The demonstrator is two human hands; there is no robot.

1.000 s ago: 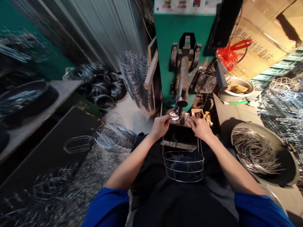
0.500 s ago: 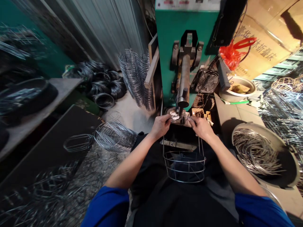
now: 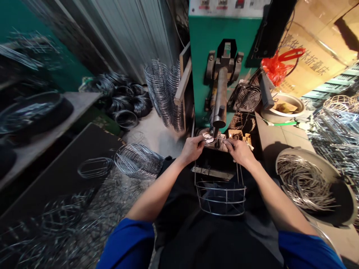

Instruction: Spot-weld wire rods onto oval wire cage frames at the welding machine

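A small wire basket (image 3: 226,189) with curved metal rings hangs low in front of my lap, its upright wires running up toward both hands. My left hand (image 3: 193,150) is closed, thumb and fingers pinching wire at the basket's upper left. On the other side my right hand (image 3: 240,151) pinches wire at the upper right. Between the fingertips the wire lies just under the tip of a thick metal cylinder arm (image 3: 221,93) on a green machine (image 3: 202,48). Whether wire and tip touch, I cannot tell.
Stacked wire rings (image 3: 158,91) stand left of the machine, near dark wire coils (image 3: 141,106). A bundle of wire frames (image 3: 137,160) lies by my left knee. To the right are a tub rim (image 3: 343,175) around cut wires, a pale bowl (image 3: 276,116) and a red bag (image 3: 276,69).
The whole view has shifted slightly, so the machine appears a little lower and further right. Both hands keep their pinch on the basket, near the same spot under the arm.
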